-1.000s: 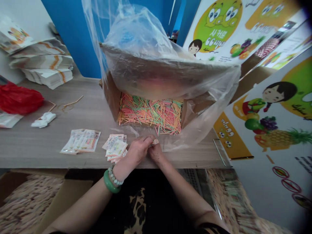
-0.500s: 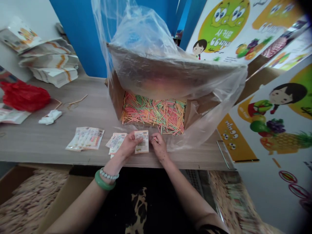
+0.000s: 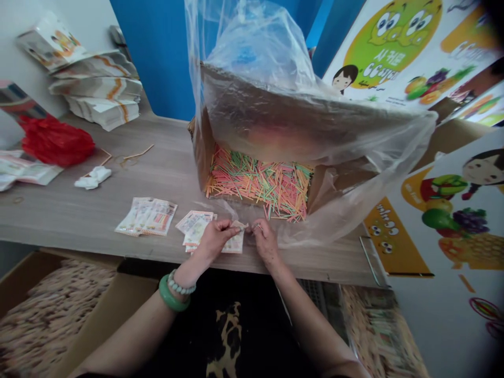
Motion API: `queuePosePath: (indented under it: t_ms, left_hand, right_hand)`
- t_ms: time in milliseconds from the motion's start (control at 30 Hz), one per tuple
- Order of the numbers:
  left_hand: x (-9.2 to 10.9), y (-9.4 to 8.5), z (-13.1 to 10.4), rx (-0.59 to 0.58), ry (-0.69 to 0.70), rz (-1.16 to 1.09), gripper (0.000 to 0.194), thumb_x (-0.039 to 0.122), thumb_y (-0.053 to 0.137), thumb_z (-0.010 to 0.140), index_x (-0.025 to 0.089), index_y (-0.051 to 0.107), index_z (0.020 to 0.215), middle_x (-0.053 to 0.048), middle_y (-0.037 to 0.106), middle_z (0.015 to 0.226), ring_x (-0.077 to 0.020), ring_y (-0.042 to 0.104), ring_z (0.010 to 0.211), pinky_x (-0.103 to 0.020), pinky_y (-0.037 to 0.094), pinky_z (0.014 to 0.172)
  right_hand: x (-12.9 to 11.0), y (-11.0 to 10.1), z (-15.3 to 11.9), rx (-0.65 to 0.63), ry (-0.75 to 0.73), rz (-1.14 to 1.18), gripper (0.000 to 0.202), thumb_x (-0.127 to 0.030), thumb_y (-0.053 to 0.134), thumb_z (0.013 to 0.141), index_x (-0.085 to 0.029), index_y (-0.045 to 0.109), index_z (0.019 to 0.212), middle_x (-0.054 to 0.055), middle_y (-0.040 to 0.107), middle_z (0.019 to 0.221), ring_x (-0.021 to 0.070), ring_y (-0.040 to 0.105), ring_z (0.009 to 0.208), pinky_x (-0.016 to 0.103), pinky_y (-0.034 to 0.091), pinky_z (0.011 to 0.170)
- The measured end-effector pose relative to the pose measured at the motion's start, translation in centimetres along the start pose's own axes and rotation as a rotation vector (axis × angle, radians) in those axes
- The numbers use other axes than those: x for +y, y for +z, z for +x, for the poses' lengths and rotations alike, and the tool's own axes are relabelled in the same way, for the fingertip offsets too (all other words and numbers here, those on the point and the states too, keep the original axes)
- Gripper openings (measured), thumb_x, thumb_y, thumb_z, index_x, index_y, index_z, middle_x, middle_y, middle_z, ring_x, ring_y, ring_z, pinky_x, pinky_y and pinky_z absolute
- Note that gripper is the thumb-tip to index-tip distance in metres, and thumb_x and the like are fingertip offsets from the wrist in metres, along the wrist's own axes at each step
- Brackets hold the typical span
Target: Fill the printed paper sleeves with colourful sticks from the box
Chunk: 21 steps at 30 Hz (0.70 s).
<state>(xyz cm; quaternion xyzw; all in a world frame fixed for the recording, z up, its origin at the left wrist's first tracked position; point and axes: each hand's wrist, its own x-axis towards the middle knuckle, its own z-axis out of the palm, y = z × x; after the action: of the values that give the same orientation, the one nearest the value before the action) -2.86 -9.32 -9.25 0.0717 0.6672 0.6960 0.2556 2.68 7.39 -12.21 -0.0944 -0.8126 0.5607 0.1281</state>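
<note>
My left hand (image 3: 216,237) pinches the top of a small printed packet (image 3: 235,244), whose upper edge is bent toward me. Close on its right, my right hand (image 3: 266,241) is closed around a small bunch of thin sticks (image 3: 258,226); only their ends show. Beyond both hands stands a cardboard box (image 3: 205,170) lined with clear plastic. Pink, green and orange sticks (image 3: 262,181) lie loose inside it. Several flat packets (image 3: 196,229) are partly covered by my left hand, and a fanned group of filled packets (image 3: 146,216) rests farther left.
At the back left are stacked white cartons (image 3: 103,97) and a red plastic bag (image 3: 57,140). A crumpled white tissue (image 3: 93,177) lies on the table (image 3: 157,176). Printed fruit cartons (image 3: 394,210) rise on the right. Clear plastic film (image 3: 334,226) spreads over the table beside the box.
The packet in my left hand has tipped, so its top edge now faces me. My right hand stays closed beside it. The whole view has shifted, with things appearing farther right.
</note>
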Motion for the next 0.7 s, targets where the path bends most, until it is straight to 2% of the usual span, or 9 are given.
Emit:
queuePosePath:
  t_ms: [100, 233, 367, 467, 567, 700]
  left_hand:
    - [0.0, 0.0, 0.0, 0.016, 0.057, -0.007, 0.03, 0.044, 0.071, 0.073, 0.017, 0.058, 0.067, 0.005, 0.051, 0.06, -0.0104, 0.043, 0.058, -0.024, 0.034, 0.056]
    - [0.0, 0.5, -0.1, -0.011, 0.07, -0.016, 0.029, 0.044, 0.071, 0.075, 0.017, 0.06, 0.077, 0.002, 0.06, 0.071, -0.0138, 0.053, 0.067, -0.026, 0.043, 0.064]
    - [-0.1, 1.4, -0.4, -0.13, -0.066, -0.14, 0.034, 0.045, 0.076, 0.071, 0.018, 0.062, 0.086, 0.001, 0.064, 0.074, -0.0153, 0.058, 0.067, -0.028, 0.047, 0.066]
    - [0.0, 1.8, -0.6, -0.193, -0.161, -0.19, 0.036, 0.047, 0.079, 0.068, 0.017, 0.065, 0.082, 0.0, 0.066, 0.071, -0.0158, 0.06, 0.067, -0.029, 0.048, 0.068]
    - [0.4, 1.8, -0.8, -0.164, -0.179, -0.161, 0.032, 0.044, 0.082, 0.063, 0.016, 0.069, 0.073, -0.001, 0.068, 0.068, -0.015, 0.06, 0.067, -0.028, 0.048, 0.069]
    - [0.8, 1.7, -1.0, -0.083, -0.199, -0.116, 0.028, 0.039, 0.083, 0.06, 0.015, 0.07, 0.067, -0.001, 0.066, 0.063, -0.0127, 0.055, 0.058, -0.026, 0.045, 0.061]
  right_hand:
    - [-0.7, -0.2, 0.3, 0.021, 0.021, 0.101, 0.018, -0.036, 0.047, 0.092, -0.023, 0.056, 0.084, 0.001, 0.068, 0.079, 0.0176, 0.06, 0.073, 0.031, 0.046, 0.073]
    - [-2.0, -0.5, 0.3, 0.027, -0.018, 0.085, 0.017, -0.036, 0.048, 0.09, -0.024, 0.057, 0.083, 0.0, 0.064, 0.077, 0.0171, 0.058, 0.073, 0.03, 0.044, 0.071]
    - [-3.1, -0.3, -0.1, 0.031, -0.069, 0.031, 0.015, -0.034, 0.048, 0.089, -0.024, 0.058, 0.086, -0.001, 0.063, 0.076, 0.0173, 0.058, 0.073, 0.029, 0.043, 0.068]
    - [-3.7, -0.4, -0.3, 0.045, -0.098, 0.008, 0.014, -0.032, 0.048, 0.089, -0.024, 0.058, 0.086, -0.001, 0.063, 0.076, 0.017, 0.059, 0.072, 0.029, 0.043, 0.068]
    - [-3.9, -0.8, -0.3, 0.056, -0.106, 0.0, 0.013, -0.033, 0.048, 0.089, -0.024, 0.057, 0.084, -0.001, 0.063, 0.075, 0.0166, 0.059, 0.07, 0.028, 0.044, 0.068]
    - [-3.9, -1.3, -0.4, 0.061, -0.092, 0.04, 0.014, -0.034, 0.048, 0.089, -0.024, 0.056, 0.084, -0.001, 0.062, 0.076, 0.0164, 0.059, 0.072, 0.028, 0.044, 0.068]
